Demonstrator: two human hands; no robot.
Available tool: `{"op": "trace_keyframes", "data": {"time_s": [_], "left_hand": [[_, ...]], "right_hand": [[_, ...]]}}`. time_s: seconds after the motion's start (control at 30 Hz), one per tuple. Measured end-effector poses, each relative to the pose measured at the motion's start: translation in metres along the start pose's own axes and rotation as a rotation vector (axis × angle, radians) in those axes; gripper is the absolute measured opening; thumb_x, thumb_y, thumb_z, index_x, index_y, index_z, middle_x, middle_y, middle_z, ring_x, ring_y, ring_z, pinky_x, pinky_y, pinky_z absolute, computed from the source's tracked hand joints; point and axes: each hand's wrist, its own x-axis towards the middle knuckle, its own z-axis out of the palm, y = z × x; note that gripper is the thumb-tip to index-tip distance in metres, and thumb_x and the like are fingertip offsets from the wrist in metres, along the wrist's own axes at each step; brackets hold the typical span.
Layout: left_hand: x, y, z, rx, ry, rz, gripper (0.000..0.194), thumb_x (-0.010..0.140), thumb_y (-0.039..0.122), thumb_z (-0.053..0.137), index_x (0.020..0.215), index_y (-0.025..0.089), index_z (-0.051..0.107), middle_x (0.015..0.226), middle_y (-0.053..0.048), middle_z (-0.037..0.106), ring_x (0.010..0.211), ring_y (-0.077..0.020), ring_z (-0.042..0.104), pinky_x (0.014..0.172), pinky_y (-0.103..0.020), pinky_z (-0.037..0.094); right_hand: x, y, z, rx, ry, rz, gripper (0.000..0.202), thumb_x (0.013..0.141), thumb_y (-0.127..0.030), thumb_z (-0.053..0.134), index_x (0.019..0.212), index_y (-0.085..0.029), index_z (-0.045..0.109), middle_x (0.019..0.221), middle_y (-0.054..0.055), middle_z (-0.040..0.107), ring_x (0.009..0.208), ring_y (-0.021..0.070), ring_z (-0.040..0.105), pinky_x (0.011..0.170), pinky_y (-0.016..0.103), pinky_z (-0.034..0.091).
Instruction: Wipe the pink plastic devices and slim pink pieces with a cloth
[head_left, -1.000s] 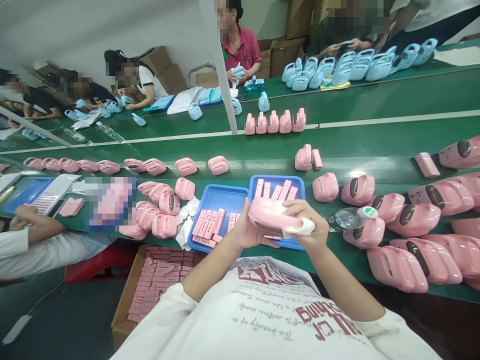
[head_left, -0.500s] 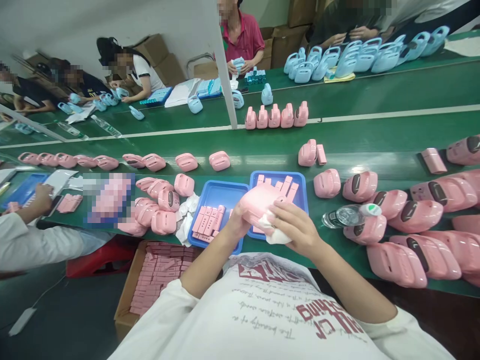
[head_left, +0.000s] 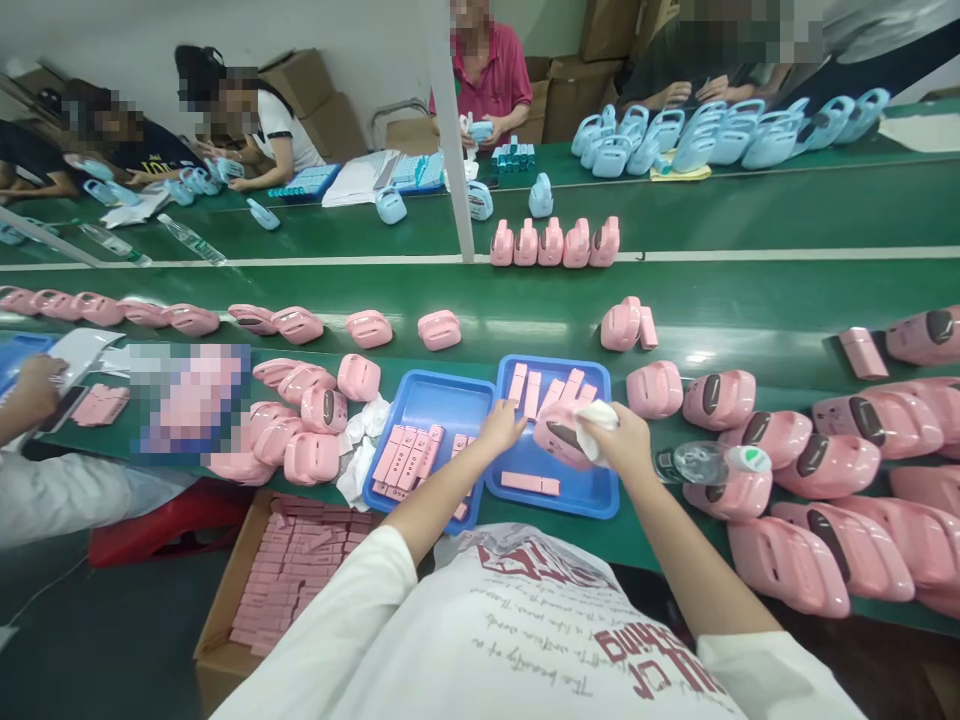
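My right hand (head_left: 628, 442) is closed around a white cloth (head_left: 598, 425) and the edge of a glossy pink plastic housing (head_left: 556, 437), which hangs tilted over the right blue tray (head_left: 577, 503). My left hand (head_left: 504, 428) is off the housing, at that tray's left side. Its fingers look slightly apart, close to a narrow pink bar (head_left: 517, 384) standing at a slant. Several other pink bars lie in the tray, one of them (head_left: 530, 484) flat near the front. Beside it, the left blue tray (head_left: 409, 392) carries a stack of pink bars with small dark marks.
Pink housings (head_left: 787, 565) crowd the right side around a clear bottle (head_left: 701, 463). More housings (head_left: 311, 458) and crumpled white tissue (head_left: 358, 465) lie left of the trays. A cardboard box (head_left: 217, 600) of pink bars stands below. Co-workers sit across the green bench (head_left: 750, 235) and at left.
My left hand has let go of the pink housing and moved slightly left. My right hand has turned the housing, keeping it with the cloth. The camera view has shifted a little.
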Motion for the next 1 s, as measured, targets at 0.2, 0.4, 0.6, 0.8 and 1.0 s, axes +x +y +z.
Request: {"op": "trace_keyframes", "data": {"time_s": [0.2,0.4,0.6,0.8,1.0], "left_hand": [[0.062,0.015,-0.001,0.228,0.054,-0.070,0.057,0.086,0.013,0.042,0.141,0.010,0.030,0.141,-0.026,0.034,0.117,-0.0336,0.053,0.096,-0.043,0.040],[0.088,0.012,-0.014,0.282,-0.007,-0.099,0.066,0.076,0.021,0.060,0.136,0.010,0.035,0.117,-0.020,0.061,0.107,-0.0301,0.061,0.087,-0.035,0.047],[0.129,0.004,-0.076,0.213,0.129,-0.088,0.059,0.081,0.033,0.055,0.134,0.017,0.034,0.126,-0.012,0.058,0.110,-0.0219,0.060,0.085,-0.027,0.047],[0.176,0.006,-0.095,0.215,0.250,-0.148,0.045,0.083,0.027,0.055,0.124,0.013,0.046,0.119,-0.020,0.057,0.105,-0.0280,0.061,0.086,-0.037,0.048],[0.155,-0.010,-0.108,0.191,0.476,0.006,0.041,0.089,0.022,0.042,0.129,0.024,0.046,0.136,-0.008,0.045,0.129,-0.0192,0.041,0.107,-0.031,0.033]], "right_hand": [[0.104,-0.007,0.029,0.027,0.019,0.130,0.032,0.058,-0.038,0.065,0.078,-0.013,0.064,0.077,0.008,0.065,0.072,0.0222,0.059,0.063,0.031,0.044],[0.193,-0.010,0.080,0.050,0.039,0.184,0.028,0.059,-0.034,0.067,0.076,-0.012,0.065,0.078,0.010,0.067,0.081,0.0268,0.064,0.067,0.033,0.049],[0.229,-0.002,0.125,0.145,-0.001,0.191,0.031,0.063,-0.038,0.065,0.081,-0.013,0.066,0.083,0.010,0.069,0.080,0.0247,0.064,0.063,0.030,0.050],[0.224,0.002,0.155,0.195,-0.035,0.165,0.034,0.063,-0.041,0.062,0.082,-0.013,0.066,0.079,0.009,0.068,0.077,0.0235,0.063,0.061,0.029,0.049],[0.221,0.014,0.154,0.202,-0.055,0.146,0.034,0.065,-0.045,0.054,0.075,-0.013,0.064,0.072,0.007,0.065,0.071,0.0217,0.060,0.059,0.028,0.046]]}}
